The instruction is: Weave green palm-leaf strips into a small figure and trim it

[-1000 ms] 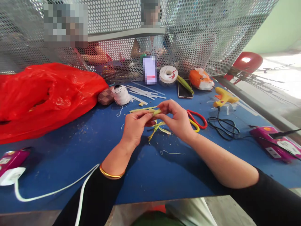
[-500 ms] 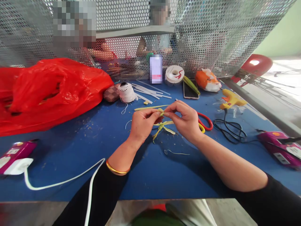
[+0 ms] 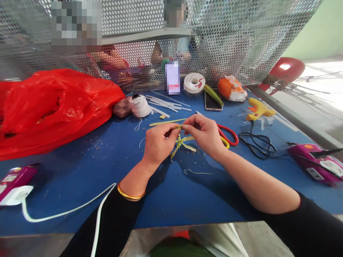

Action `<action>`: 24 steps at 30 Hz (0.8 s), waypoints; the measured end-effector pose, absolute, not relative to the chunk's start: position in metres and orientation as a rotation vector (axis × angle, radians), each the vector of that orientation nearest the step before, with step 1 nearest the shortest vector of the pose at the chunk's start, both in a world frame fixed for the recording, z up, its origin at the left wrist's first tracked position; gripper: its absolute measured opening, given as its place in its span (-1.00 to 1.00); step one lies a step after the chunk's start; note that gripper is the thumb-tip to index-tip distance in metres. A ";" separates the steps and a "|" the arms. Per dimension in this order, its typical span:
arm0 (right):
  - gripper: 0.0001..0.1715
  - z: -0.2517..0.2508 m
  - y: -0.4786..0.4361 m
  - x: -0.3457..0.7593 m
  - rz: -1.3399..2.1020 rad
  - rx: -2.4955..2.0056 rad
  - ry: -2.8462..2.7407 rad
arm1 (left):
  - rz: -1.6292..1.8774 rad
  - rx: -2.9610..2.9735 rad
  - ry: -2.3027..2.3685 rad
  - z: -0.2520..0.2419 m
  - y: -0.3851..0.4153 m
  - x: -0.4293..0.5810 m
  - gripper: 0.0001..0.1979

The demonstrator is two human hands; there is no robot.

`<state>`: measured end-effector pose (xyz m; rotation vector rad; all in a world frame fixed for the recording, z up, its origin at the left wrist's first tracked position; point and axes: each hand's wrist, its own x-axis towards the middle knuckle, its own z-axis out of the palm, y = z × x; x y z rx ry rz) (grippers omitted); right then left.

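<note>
My left hand (image 3: 158,144) and my right hand (image 3: 204,134) meet over the middle of the blue table (image 3: 171,192), fingertips pinched together on a small woven piece of yellow-green leaf strip (image 3: 181,142). Its loose ends hang down between the hands. A longer leaf strip (image 3: 164,122) lies on the table just behind my left hand. Red-and-yellow scissors (image 3: 228,136) lie right behind my right hand. A short loose thread (image 3: 197,172) lies in front of it.
A big red plastic bag (image 3: 53,107) fills the left. At the back stand a spool of white thread (image 3: 139,106), white strips (image 3: 166,103), a tape roll (image 3: 193,83), a phone (image 3: 211,101) and a yellow glue gun (image 3: 257,110) with black cord. Power strips lie at both sides. People sit behind the perforated screen.
Both hands stay pinched on the leaf piece, with small finger movements. The view shifted slightly; nothing was picked up or put down.
</note>
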<state>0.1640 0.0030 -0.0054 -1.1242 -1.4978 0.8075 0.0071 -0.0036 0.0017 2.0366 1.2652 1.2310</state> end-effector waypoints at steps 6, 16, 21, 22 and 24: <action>-0.93 -0.004 0.005 0.167 0.727 -1.045 -1.618 | 1.182 2.199 1.306 0.004 0.000 0.003 -0.82; -0.96 -0.007 0.004 0.166 0.779 -1.134 -1.533 | 1.076 1.614 1.164 0.002 0.003 0.005 -0.87; -0.95 -0.010 0.007 0.165 0.971 -1.083 -1.464 | 1.091 1.535 1.144 0.002 0.004 0.006 -0.86; -0.95 -0.010 0.007 0.165 0.941 -1.083 -1.498 | 1.103 1.516 1.155 0.002 0.004 0.006 -0.86; -0.95 -0.010 0.007 0.165 0.850 -1.079 -1.593 | 1.124 1.451 1.171 0.003 0.004 0.006 -0.87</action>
